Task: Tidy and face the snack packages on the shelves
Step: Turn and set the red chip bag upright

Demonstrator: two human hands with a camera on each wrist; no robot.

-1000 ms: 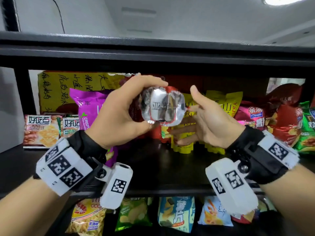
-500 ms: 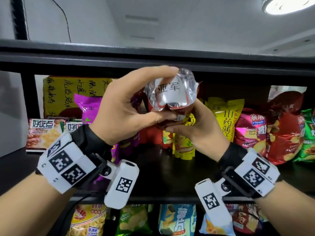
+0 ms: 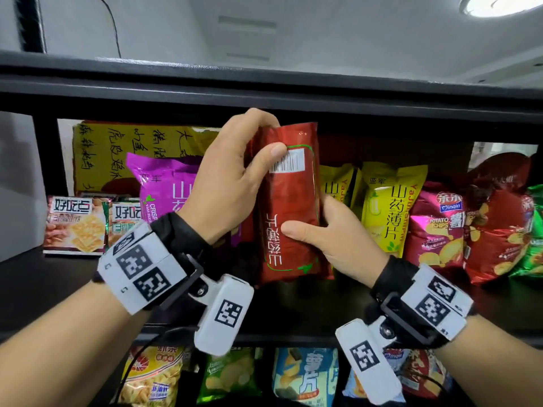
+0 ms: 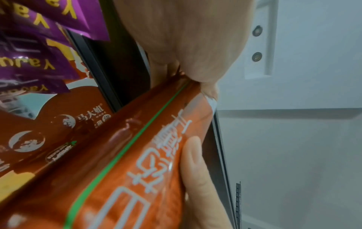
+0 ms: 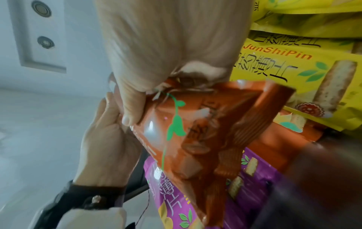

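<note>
Item: red bag (image 3: pixel 289 201) — held upright in front of the middle shelf (image 3: pixel 88 286), between the purple bag (image 3: pixel 164 186) on its left and the yellow bags (image 3: pixel 388 207) on its right. Its lower end hangs just above the shelf board; we cannot tell whether it touches. The side toward us carries a barcode near the top, and the large white characters read upside down, so we judge the bag is inverted and showing its back.

Left hand (image 3: pixel 232 177): wrapped round the upper part of the bag, thumb across the barcode panel, fingers curled over the far edge. We take this as the steering grip, placed high so the bag can be swung or flipped.

Right hand (image 3: pixel 332 239): clasps the lower right edge, thumb pressed flat on the front face, fingers behind and out of sight. It appears to support the weight and steady the bottom while the top is guided.

Neighbours: cracker boxes (image 3: pixel 76 224) stand at the far left; further red and green chip bags (image 3: pixel 496 230) lean at the far right; another row of bags (image 3: pixel 305 377) fills the shelf below.

Step in hand, by our judgement: reorienting the red bag — it is not yet faced. The next move calls for righting it and turning its front outward before seating it in the gap between purple and yellow.
</note>
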